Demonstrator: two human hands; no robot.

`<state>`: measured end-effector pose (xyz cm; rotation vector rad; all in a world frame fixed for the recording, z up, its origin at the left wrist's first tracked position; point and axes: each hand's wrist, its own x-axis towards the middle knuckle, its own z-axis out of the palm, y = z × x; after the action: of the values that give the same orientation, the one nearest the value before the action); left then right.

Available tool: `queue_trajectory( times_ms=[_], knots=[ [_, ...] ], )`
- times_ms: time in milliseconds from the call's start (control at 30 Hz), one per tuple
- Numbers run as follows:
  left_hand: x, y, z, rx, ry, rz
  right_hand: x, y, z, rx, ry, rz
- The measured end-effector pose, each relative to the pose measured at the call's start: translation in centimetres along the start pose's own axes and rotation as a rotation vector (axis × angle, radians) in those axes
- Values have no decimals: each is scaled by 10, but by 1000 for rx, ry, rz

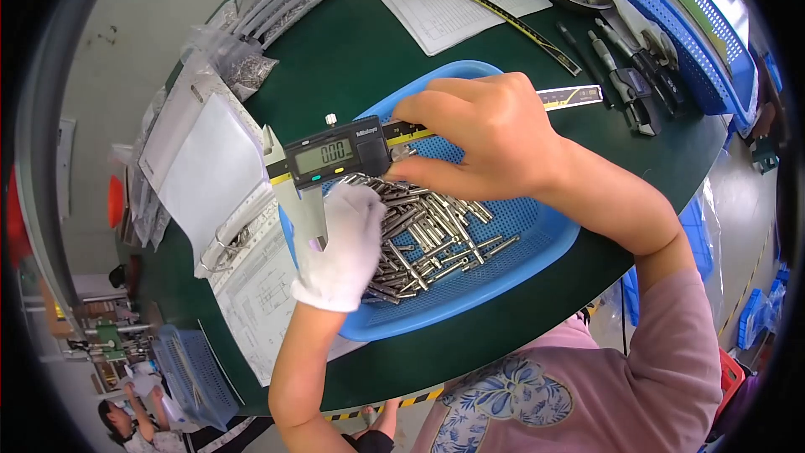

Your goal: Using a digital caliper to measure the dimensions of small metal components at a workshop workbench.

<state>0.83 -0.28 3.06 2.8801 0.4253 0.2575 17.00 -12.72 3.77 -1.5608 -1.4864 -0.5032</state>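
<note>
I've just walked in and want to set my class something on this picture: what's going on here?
A person at a green table holds a digital caliper in the bare right grip, above a blue basket of loose metal pins. The left grip, in a white glove, is curled beside the caliper's jaws; whether it holds anything is hidden. A second caliper lies on papers at the table's far side.

A close-fitting white glove covers the left hand and ends in a cuff at the wrist, while the right hand is bare. The dusty-pink top has short, loose sleeves and a large blue-and-white print of a bow with floral patterning.
</note>
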Motion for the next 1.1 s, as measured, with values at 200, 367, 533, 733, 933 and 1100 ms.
queue_trajectory(
  times_ms=[200,367,533,733,933,1100],
  knots=[
    [-6,19,3,258,-233,104,-1,-4,-2,34,-23,7],
    [-3,25,10,532,-269,143,1,-6,-1,33,-17,0],
    [-5,5,1,56,-21,9,3,-7,-1,38,-18,6],
    [-25,-4,-21,-1277,354,-574,-1,-8,-9,36,-105,5],
    [-37,-1,-15,-1627,719,-513,2,-19,-12,68,-307,-162],
    [-39,-4,-13,-1660,751,-484,2,-21,-11,17,-378,-201]
  ],
)
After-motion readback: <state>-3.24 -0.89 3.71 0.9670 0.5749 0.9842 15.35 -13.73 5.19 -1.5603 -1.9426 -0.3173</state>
